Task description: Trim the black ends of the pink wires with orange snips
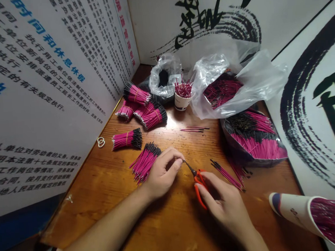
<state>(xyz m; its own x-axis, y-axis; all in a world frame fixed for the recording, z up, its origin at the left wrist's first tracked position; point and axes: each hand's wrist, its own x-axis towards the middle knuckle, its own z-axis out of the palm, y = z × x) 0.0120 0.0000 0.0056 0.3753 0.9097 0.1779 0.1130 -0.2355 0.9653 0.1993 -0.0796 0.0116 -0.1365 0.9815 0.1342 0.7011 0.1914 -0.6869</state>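
The right hand (pixel 223 201) grips orange snips (pixel 198 182), their tips reaching the left hand's (pixel 161 173) pinched fingertips, which seem to hold something too small to make out. Just left of that hand lies a loose bundle of pink wires (pixel 144 163).

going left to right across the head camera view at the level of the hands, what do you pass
Loose pink wire pile → left hand → orange scissors → right hand → paper cup of wires lying on its side.
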